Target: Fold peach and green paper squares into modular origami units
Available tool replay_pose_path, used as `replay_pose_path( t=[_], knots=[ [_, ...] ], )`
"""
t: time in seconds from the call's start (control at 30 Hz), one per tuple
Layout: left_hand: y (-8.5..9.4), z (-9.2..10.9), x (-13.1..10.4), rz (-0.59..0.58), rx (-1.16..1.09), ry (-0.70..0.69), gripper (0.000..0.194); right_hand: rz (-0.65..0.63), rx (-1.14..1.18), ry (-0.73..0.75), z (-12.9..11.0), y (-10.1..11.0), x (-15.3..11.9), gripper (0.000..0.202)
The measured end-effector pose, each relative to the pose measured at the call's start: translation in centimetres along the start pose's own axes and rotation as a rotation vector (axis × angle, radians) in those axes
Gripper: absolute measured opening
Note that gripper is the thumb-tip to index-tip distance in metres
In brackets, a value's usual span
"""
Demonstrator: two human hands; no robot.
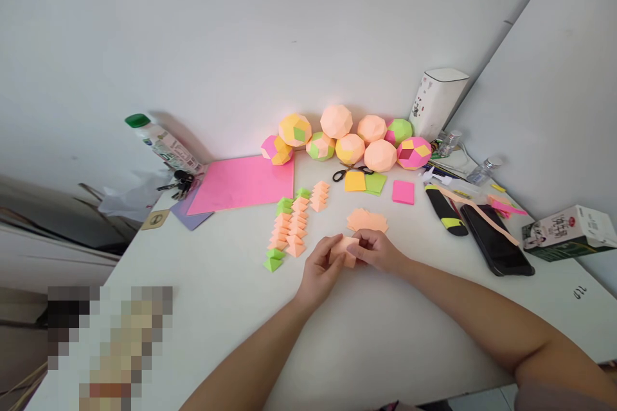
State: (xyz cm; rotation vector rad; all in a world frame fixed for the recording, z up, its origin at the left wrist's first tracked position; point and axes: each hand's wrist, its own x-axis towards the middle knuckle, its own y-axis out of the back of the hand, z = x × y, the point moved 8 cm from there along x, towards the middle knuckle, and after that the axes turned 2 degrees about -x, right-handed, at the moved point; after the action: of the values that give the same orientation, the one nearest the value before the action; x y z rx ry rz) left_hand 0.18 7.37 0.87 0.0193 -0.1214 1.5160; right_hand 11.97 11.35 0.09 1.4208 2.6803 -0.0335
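Note:
Between my two hands is a small peach paper square (346,249), partly hidden by the fingers. My left hand (324,263) pinches its left side, while the thumb and fingers of my right hand (378,249) grip its right side. Just beyond lies a spread of peach paper pieces (367,219). Left of my hands, rows of folded paper units (297,221) in peach and green stand on the white table (231,308). Yellow sticky notes (355,181), green ones (375,183) and a pink pad (403,192) lie farther back, near black-handled scissors (353,172).
Several faceted paper balls (380,154) line the wall. A pink sheet (245,183), keys (182,183) and a green-capped bottle (164,144) are at the left. To the right are a box cutter (446,209), a phone (496,241), a carton (569,231) and a white container (438,103).

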Motion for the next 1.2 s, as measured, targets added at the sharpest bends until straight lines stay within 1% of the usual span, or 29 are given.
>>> replay_pose_path(
  t=[0.2,0.4,0.63,0.7,0.8,0.9,1.07,1.2],
  knots=[
    [0.5,-0.4,0.0,0.033,0.014,0.030,0.033,0.011,-0.002,0.038,-0.4,0.0,0.0,0.027],
    [0.7,-0.5,0.1,0.069,0.064,0.057,0.029,0.024,-0.001,0.067,-0.6,0.1,0.1,0.026],
    [-0.1,0.2,0.2,-0.017,0.107,-0.029,0.031,0.020,-0.034,0.061,-0.6,0.1,-0.1,0.028],
    [0.0,0.2,0.1,-0.009,0.112,-0.014,0.032,0.029,-0.043,0.072,-0.7,0.2,-0.1,0.028],
    [0.2,0.0,0.1,0.016,0.133,0.043,0.032,0.054,-0.049,0.093,-0.8,0.4,-0.1,0.029],
    [0.1,-0.2,0.0,0.011,0.146,0.084,0.033,0.071,-0.047,0.106,-0.7,0.5,0.0,0.028],
    [-0.1,0.0,0.1,-0.003,0.149,0.080,0.031,0.087,-0.032,0.102,-0.7,0.6,-0.1,0.027],
    [-0.3,0.5,0.1,-0.022,0.141,0.075,0.029,0.098,0.040,0.079,-0.6,0.7,0.0,0.026]
  ],
)
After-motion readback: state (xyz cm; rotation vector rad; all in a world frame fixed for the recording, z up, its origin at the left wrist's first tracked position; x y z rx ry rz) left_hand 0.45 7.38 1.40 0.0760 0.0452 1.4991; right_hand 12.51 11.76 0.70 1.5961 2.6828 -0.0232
